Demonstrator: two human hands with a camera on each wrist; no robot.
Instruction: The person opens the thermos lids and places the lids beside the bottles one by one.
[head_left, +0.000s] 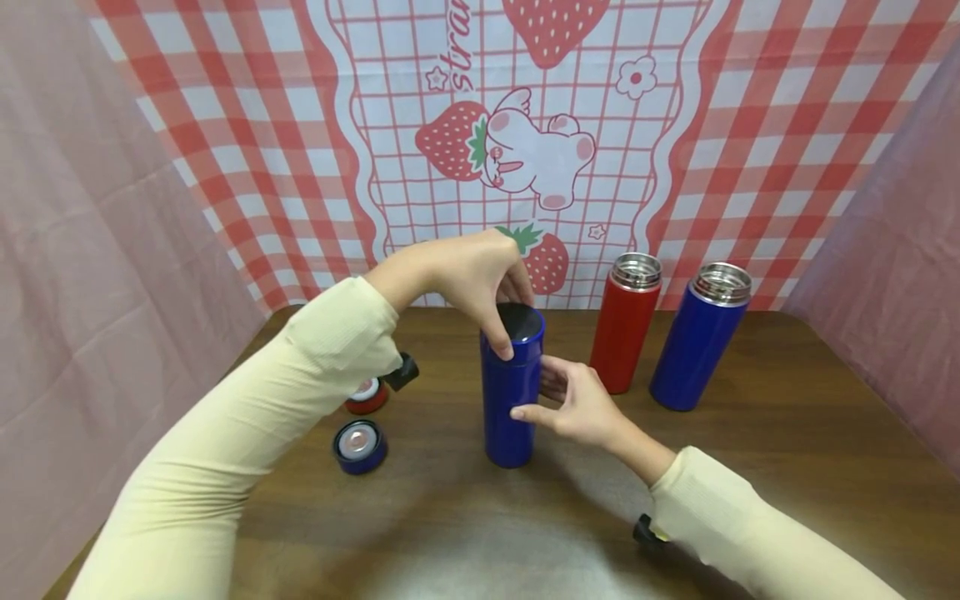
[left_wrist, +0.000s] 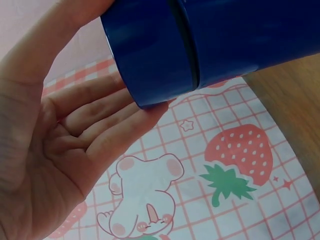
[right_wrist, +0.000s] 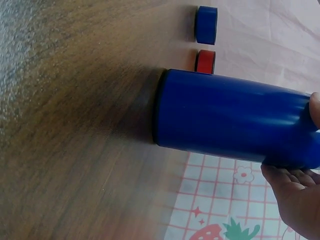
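A blue thermos [head_left: 510, 408] stands upright on the table, its blue lid [head_left: 528, 342] with a dark top in place. From above, my left hand [head_left: 476, 271] grips that lid, thumb on the near side and fingers round the far side. In the left wrist view a dark seam divides the lid [left_wrist: 145, 55] from the body [left_wrist: 250, 35], and the palm stays clear of the lid. My right hand [head_left: 581, 408] holds the body from the right, a little below the lid, with thumb in front and fingers behind.
To the right stand a red thermos [head_left: 626, 333] and another blue thermos [head_left: 701, 342], both with bare steel necks. Left of the held thermos, a blue lid [head_left: 360, 447] and a red lid [head_left: 367, 398] lie underside up on the wooden table [head_left: 480, 533]. Checked cloth hangs behind.
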